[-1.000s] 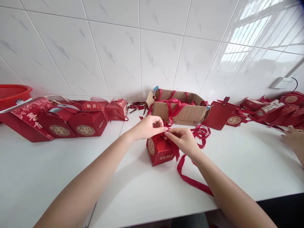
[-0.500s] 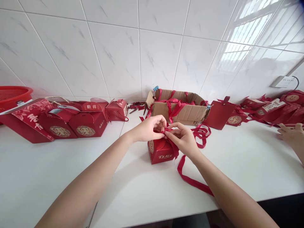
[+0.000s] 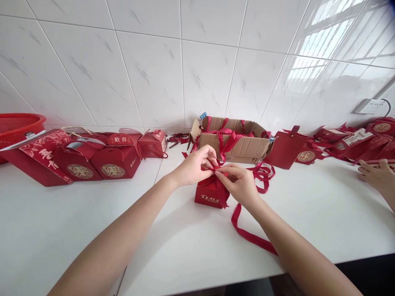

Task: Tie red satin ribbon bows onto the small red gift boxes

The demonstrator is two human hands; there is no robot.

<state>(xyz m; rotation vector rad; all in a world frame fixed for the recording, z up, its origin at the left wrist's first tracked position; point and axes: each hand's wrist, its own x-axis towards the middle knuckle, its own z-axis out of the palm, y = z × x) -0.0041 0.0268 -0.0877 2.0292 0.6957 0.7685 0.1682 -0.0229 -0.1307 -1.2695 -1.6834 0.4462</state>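
A small red gift box (image 3: 206, 192) with gold lettering stands on the white table below my hands. At its top, a red ribbon (image 3: 221, 191) is gathered, and a tail of it hangs down the front face. My left hand (image 3: 201, 165) pinches the ribbon from the left, fingers curled. From the right, my right hand (image 3: 239, 181) pinches the same ribbon with thumb and forefinger, fingertips close to the left ones. The fingers partly hide the knot or loop. Another length of red ribbon (image 3: 251, 236) lies on the table beneath my right forearm.
Behind stands a cardboard box (image 3: 236, 147) draped with red ribbons. Larger red boxes (image 3: 114, 164), a small red box (image 3: 153, 144) and a red basket (image 3: 23, 125) are at left. Red packages (image 3: 358, 142) fill the right side, where another person's hand (image 3: 378, 174) rests.
The gift box has turned so its lettered front faces me more squarely. Both hands stay at the ribbon, the fingertips shifting slightly. The other person's hand has moved slightly.
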